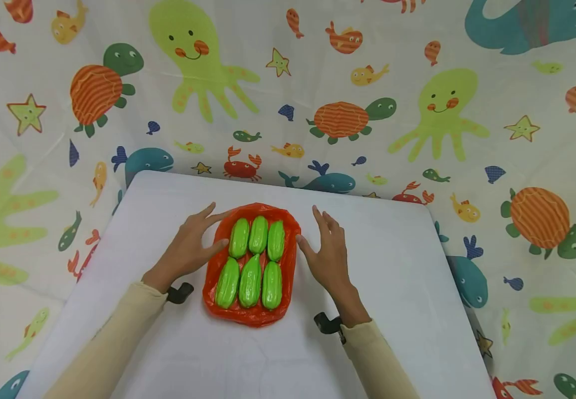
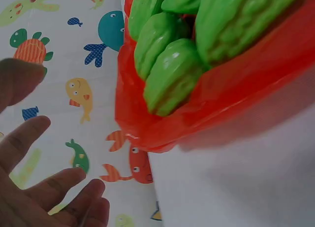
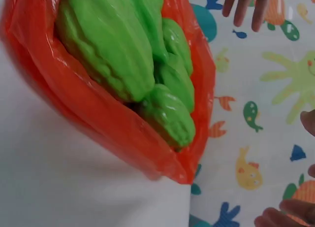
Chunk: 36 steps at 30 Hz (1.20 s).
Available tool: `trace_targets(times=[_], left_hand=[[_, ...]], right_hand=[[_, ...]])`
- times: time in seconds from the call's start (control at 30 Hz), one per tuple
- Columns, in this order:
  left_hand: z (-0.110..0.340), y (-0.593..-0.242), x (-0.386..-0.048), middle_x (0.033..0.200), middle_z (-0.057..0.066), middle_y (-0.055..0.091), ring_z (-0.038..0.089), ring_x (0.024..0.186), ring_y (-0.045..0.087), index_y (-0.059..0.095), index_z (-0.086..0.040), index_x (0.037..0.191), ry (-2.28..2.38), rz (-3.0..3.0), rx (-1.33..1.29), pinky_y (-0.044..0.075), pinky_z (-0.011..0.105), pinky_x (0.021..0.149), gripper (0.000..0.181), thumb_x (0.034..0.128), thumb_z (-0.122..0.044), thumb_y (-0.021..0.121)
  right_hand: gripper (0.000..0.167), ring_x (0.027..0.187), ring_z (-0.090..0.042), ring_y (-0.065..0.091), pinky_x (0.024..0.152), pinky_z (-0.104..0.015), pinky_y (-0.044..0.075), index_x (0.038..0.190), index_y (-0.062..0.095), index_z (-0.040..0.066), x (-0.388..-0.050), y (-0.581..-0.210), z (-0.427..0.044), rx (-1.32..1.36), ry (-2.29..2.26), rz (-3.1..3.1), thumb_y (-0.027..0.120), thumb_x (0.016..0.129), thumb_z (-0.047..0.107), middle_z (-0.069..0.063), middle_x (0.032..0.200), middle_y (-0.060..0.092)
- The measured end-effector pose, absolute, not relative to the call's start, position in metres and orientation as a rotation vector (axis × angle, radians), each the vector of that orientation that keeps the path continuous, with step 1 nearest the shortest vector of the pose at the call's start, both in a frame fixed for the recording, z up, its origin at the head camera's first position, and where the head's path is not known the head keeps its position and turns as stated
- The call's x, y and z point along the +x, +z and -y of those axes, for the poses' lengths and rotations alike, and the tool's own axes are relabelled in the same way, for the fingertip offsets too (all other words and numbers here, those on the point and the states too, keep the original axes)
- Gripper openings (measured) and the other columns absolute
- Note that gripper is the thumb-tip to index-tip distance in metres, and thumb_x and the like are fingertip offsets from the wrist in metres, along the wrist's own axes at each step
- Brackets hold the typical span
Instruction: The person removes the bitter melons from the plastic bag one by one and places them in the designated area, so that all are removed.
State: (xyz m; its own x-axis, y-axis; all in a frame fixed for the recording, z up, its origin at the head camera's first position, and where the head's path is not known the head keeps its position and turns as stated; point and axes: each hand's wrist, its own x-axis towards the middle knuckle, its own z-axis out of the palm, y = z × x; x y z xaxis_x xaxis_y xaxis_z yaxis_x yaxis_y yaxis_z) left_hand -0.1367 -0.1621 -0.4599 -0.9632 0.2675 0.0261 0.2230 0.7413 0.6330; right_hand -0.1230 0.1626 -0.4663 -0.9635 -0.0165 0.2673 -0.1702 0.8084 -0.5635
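While six gourds (image 1: 250,284) lie in the red container (image 1: 248,319), the spread left hand (image 1: 190,245) and spread right hand (image 1: 331,256) flank it.

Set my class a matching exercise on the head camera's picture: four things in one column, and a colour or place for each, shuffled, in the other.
Things:
1. Vegetables
2. Plastic
3. Right hand
4. Tabletop

Colours and places:
A. White, beneath everything else here
B. Beside the container, thumb apart from the fingers
C. Green, in two rows of three
D. Red, around the green pieces

Right pairs: 1-C, 2-D, 3-B, 4-A
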Motion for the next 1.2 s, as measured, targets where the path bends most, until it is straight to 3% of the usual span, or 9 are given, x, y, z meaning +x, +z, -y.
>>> trace_targets(times=[0.2, 0.4, 0.57, 0.87, 1.0, 1.07, 1.2], left_hand=[[0.171, -0.481, -0.134, 0.174, 0.021, 0.029, 0.052, 0.157, 0.028, 0.046, -0.018, 0.162, 1.176, -2.738, 0.305, 0.028, 0.077, 0.12, 0.068, 0.0997, -0.029, 0.072], [0.177, -0.505, -0.135, 0.175, 0.018, 0.029, 0.047, 0.159, 0.028, 0.045, -0.022, 0.163, 1.367, -2.536, 0.216, 0.034, 0.067, 0.123, 0.066, 0.1023, -0.03, 0.069], [0.184, -0.525, -0.135, 0.175, 0.014, 0.03, 0.045, 0.158, 0.027, 0.043, -0.025, 0.164, 1.539, -2.345, 0.191, 0.031, 0.069, 0.124, 0.066, 0.1032, -0.031, 0.069], [0.185, -0.547, -0.134, 0.174, 0.018, 0.029, 0.046, 0.157, 0.031, 0.039, -0.021, 0.165, 1.682, -2.117, 0.209, 0.041, 0.065, 0.12, 0.067, 0.1042, -0.018, 0.067], [0.186, -0.551, -0.134, 0.175, 0.017, 0.026, 0.047, 0.158, 0.028, 0.038, -0.017, 0.166, 1.742, -2.071, 0.216, 0.036, 0.065, 0.122, 0.07, 0.1029, -0.013, 0.068], [0.187, -0.555, -0.135, 0.176, 0.016, 0.025, 0.046, 0.16, 0.027, 0.036, -0.017, 0.166, 1.772, -2.042, 0.223, 0.038, 0.058, 0.124, 0.072, 0.1027, -0.012, 0.068], [0.189, -0.561, -0.135, 0.177, 0.014, 0.023, 0.044, 0.161, 0.026, 0.034, -0.018, 0.168, 1.847, -1.947, 0.212, 0.048, 0.026, 0.115, 0.075, 0.1019, -0.005, 0.067]], right_hand=[[0.079, 0.146, -0.037, 0.047, 0.111, -0.064, 0.051, 0.168, 0.034, 0.031, -0.124, -0.478, -0.155, 0.176, 0.994, 2.733, 0.072, 0.1, 0.04, -0.017, 0.162, 0.047], [0.079, 0.147, -0.034, 0.048, 0.112, -0.062, 0.051, 0.167, 0.034, 0.034, -0.123, -0.489, -0.146, 0.166, 1.057, 2.765, 0.073, 0.099, 0.038, -0.013, 0.161, 0.049], [0.077, 0.144, -0.033, 0.05, 0.109, -0.059, 0.054, 0.167, 0.037, 0.029, -0.122, -0.496, -0.139, 0.175, 1.119, 2.785, 0.073, 0.099, 0.034, -0.013, 0.157, 0.051], [0.075, 0.138, -0.032, 0.054, 0.108, -0.055, 0.055, 0.167, 0.036, 0.026, -0.124, -0.509, -0.129, 0.195, 1.168, 2.862, 0.072, 0.101, 0.033, -0.015, 0.152, 0.054], [0.073, 0.133, -0.031, 0.054, 0.105, -0.054, 0.056, 0.166, 0.038, 0.023, -0.127, -0.513, -0.125, 0.2, 1.208, 2.904, 0.071, 0.102, 0.03, -0.016, 0.148, 0.055], [0.072, 0.132, -0.032, 0.054, 0.106, -0.055, 0.055, 0.166, 0.039, 0.022, -0.129, -0.515, -0.123, 0.207, 1.217, 2.921, 0.071, 0.102, 0.028, -0.018, 0.148, 0.056], [0.072, 0.132, -0.032, 0.055, 0.107, -0.054, 0.054, 0.165, 0.04, 0.021, -0.134, -0.52, -0.12, 0.2, 1.215, 2.952, 0.073, 0.101, 0.025, -0.018, 0.148, 0.056]])
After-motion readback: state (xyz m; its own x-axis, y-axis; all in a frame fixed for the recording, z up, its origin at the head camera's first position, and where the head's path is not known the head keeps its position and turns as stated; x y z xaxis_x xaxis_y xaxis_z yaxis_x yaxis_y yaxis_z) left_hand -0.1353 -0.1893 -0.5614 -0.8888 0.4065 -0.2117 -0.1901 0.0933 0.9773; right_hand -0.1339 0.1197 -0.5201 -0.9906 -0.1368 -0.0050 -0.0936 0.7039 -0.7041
